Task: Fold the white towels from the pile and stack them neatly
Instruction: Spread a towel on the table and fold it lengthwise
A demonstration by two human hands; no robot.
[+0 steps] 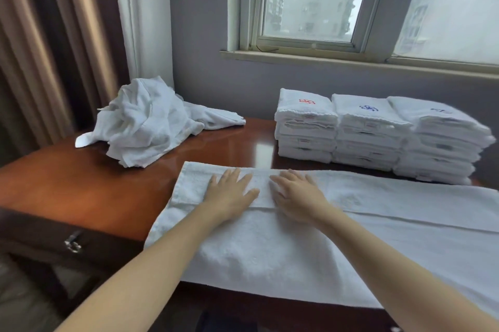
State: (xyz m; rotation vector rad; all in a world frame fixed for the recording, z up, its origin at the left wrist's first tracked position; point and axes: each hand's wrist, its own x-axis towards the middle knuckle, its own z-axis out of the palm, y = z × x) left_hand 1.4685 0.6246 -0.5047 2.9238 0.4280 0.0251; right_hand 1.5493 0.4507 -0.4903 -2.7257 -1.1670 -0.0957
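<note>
A long white towel [378, 223] lies spread across the near side of the wooden table [67, 188], its far strip folded over toward me. My left hand [232, 191] and my right hand [297, 194] press flat on that folded strip, side by side, fingers straight and pointing away from me. A crumpled pile of white towels [145, 123] sits at the back left of the table. Three stacks of folded white towels [372, 134] stand in a row at the back right, the left one with a red emblem on top, the others with blue emblems.
A window sill [351, 60] and grey wall run behind the table. Brown and white curtains [67, 34] hang at the left. A dark drawer with a metal handle [73, 244] is under the table's left front edge.
</note>
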